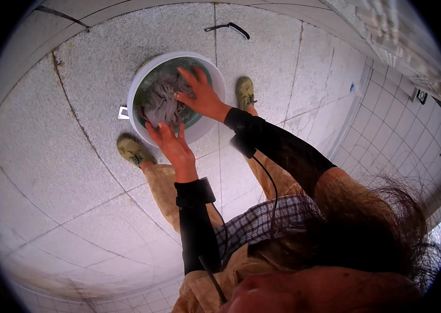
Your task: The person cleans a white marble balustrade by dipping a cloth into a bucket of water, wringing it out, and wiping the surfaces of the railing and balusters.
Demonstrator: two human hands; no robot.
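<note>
A white round bucket [217,70] stands on the floor between my feet, holding greenish water [199,123]. A crumpled grey cloth [162,99] lies bunched in it, partly under the water. My right hand [206,99] reaches over the right side of the bucket, fingers spread, with the thumb and fingertips at the cloth's edge. At the near rim, my left hand [173,148] points inward with its fingers apart, the tips by the cloth's lower edge. Neither hand is closed round the cloth. Whether the fingertips press on it is hard to tell.
A black-handled brush [239,30] lies on the floor beyond the bucket. A white tab [123,112] sticks out at the bucket's left. My left shoe [129,148] and right shoe [245,93] flank the bucket. A tiled wall [387,115] rises at the right.
</note>
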